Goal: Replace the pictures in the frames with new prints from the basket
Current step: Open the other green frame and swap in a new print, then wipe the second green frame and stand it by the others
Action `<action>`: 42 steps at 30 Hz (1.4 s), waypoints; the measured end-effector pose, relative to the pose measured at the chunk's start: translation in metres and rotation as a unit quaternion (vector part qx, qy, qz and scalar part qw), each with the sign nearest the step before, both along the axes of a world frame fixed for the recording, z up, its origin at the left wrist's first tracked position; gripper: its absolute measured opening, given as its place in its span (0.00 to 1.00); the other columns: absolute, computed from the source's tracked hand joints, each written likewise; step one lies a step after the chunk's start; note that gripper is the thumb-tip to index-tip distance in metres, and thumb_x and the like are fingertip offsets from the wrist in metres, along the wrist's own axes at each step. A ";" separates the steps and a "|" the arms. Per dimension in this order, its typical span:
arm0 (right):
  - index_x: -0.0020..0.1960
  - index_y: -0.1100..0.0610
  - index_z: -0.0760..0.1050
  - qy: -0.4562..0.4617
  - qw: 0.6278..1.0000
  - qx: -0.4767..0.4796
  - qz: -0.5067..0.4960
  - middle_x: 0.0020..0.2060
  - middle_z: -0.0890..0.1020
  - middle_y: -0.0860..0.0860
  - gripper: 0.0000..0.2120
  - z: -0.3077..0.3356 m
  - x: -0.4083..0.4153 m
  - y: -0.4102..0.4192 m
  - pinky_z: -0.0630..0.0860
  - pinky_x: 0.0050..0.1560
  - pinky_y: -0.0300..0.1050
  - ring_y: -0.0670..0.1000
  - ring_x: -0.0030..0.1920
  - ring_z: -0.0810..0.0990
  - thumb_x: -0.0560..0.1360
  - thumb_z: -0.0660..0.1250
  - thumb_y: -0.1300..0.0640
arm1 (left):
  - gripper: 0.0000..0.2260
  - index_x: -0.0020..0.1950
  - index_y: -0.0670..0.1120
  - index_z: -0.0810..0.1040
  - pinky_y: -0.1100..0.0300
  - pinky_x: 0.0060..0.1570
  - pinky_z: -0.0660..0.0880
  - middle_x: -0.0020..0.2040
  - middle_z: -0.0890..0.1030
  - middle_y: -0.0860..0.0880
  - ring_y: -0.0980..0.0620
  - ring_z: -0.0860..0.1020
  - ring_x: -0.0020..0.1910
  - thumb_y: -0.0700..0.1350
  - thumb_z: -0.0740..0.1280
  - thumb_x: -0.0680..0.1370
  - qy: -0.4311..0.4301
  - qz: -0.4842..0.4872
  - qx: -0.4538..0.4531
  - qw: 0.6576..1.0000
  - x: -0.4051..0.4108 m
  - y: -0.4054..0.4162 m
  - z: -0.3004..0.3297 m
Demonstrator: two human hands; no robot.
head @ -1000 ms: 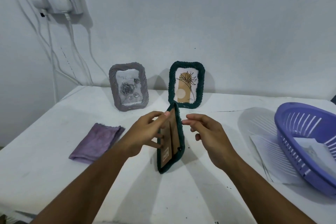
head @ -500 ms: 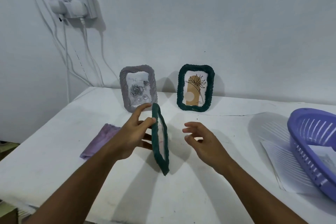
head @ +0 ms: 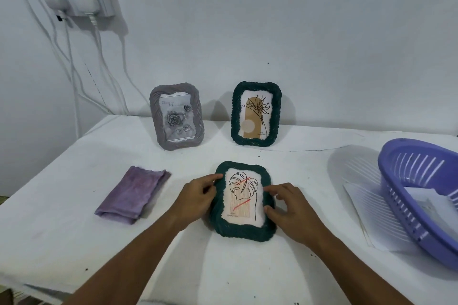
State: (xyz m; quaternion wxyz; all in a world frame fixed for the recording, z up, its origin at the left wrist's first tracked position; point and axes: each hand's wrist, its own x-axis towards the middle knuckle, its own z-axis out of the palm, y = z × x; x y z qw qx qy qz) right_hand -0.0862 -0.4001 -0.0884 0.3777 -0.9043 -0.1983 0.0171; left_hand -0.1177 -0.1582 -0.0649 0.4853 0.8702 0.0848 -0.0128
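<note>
Green frame [head: 244, 228] lies face-up, its side edges gripped by left hand [head: 195, 197] and right hand [head: 291, 208]; bare tabletop [head: 62, 230] around it.

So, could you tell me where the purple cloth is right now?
The purple cloth lies folded on the table's left side, left of the left hand.

Green frame [head: 244, 202] turned from edge-on to face up, both hands now gripping its sides
</note>
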 end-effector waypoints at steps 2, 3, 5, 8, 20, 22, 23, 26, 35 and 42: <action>0.63 0.46 0.73 -0.014 1.000 0.008 -0.007 0.54 0.73 0.42 0.20 -0.004 -0.002 -0.003 0.66 0.61 0.38 0.44 0.58 0.67 0.72 0.69 0.54 | 0.17 0.68 0.50 0.73 0.67 0.53 0.73 0.59 0.79 0.52 0.55 0.78 0.52 0.40 0.59 0.80 -0.023 -0.023 0.088 0.996 0.004 -0.004 -0.001; 0.63 0.46 0.72 -0.020 1.000 0.012 -0.013 0.55 0.72 0.43 0.21 -0.005 -0.003 -0.004 0.64 0.61 0.37 0.44 0.59 0.65 0.71 0.70 0.54 | 0.17 0.68 0.49 0.73 0.69 0.52 0.70 0.60 0.79 0.51 0.56 0.77 0.51 0.40 0.60 0.80 -0.034 -0.033 0.117 0.992 0.005 -0.006 -0.003; 0.63 0.45 0.72 -0.023 0.999 0.017 -0.020 0.58 0.70 0.43 0.23 -0.007 -0.002 -0.004 0.63 0.63 0.38 0.44 0.61 0.63 0.70 0.70 0.54 | 0.17 0.68 0.47 0.74 0.72 0.52 0.66 0.61 0.78 0.49 0.57 0.74 0.51 0.39 0.60 0.80 -0.058 -0.050 0.156 0.985 0.007 -0.007 -0.008; 0.64 0.47 0.71 -0.018 1.000 0.006 -0.020 0.59 0.69 0.43 0.24 -0.008 0.000 -0.003 0.64 0.65 0.41 0.45 0.61 0.63 0.69 0.69 0.54 | 0.16 0.67 0.46 0.74 0.76 0.49 0.65 0.59 0.78 0.48 0.56 0.74 0.50 0.39 0.61 0.80 -0.074 -0.058 0.173 0.980 0.009 -0.006 -0.017; 0.62 0.53 0.75 -0.050 0.997 0.005 -0.062 0.53 0.72 0.45 0.16 -0.013 0.014 0.001 0.70 0.59 0.40 0.46 0.55 0.70 0.74 0.67 0.54 | 0.06 0.48 0.45 0.82 0.50 0.47 0.73 0.47 0.82 0.45 0.44 0.76 0.47 0.40 0.71 0.72 -0.162 0.048 0.416 0.894 0.001 0.038 -0.013; 0.61 0.53 0.76 -0.057 0.996 0.005 -0.062 0.52 0.73 0.45 0.16 -0.013 0.015 0.002 0.71 0.57 0.40 0.47 0.53 0.71 0.74 0.67 0.55 | 0.07 0.45 0.43 0.80 0.49 0.41 0.72 0.43 0.80 0.43 0.40 0.75 0.44 0.39 0.72 0.68 -0.126 0.115 0.461 0.871 -0.002 0.053 -0.008; 0.61 0.54 0.76 -0.062 0.996 0.005 -0.063 0.51 0.73 0.45 0.16 -0.013 0.015 0.002 0.71 0.57 0.41 0.47 0.53 0.71 0.74 0.67 0.55 | 0.08 0.43 0.41 0.79 0.49 0.39 0.71 0.42 0.79 0.41 0.39 0.74 0.43 0.39 0.72 0.66 -0.100 0.141 0.482 0.859 -0.004 0.059 -0.006; 0.61 0.54 0.76 -0.072 0.995 0.002 -0.066 0.51 0.73 0.45 0.16 -0.015 0.015 0.003 0.72 0.56 0.43 0.47 0.52 0.71 0.74 0.67 0.55 | 0.14 0.39 0.36 0.74 0.51 0.32 0.66 0.36 0.74 0.36 0.37 0.73 0.36 0.37 0.74 0.58 -0.040 0.192 0.515 0.834 -0.010 0.070 -0.011; 0.61 0.53 0.76 -0.077 0.994 -0.002 -0.072 0.51 0.73 0.46 0.16 -0.016 0.014 0.004 0.72 0.56 0.45 0.47 0.52 0.71 0.74 0.67 0.55 | 0.10 0.36 0.34 0.76 0.54 0.27 0.71 0.32 0.74 0.35 0.39 0.74 0.29 0.30 0.72 0.58 0.012 0.167 0.576 0.800 -0.008 0.083 -0.030; 0.63 0.52 0.74 -0.044 0.996 -0.001 -0.078 0.53 0.72 0.47 0.16 -0.009 0.013 0.004 0.71 0.60 0.48 0.48 0.55 0.69 0.75 0.66 0.53 | 0.15 0.62 0.43 0.74 0.52 0.48 0.74 0.54 0.77 0.42 0.41 0.76 0.52 0.40 0.57 0.78 0.050 0.158 0.543 0.823 0.002 0.084 -0.002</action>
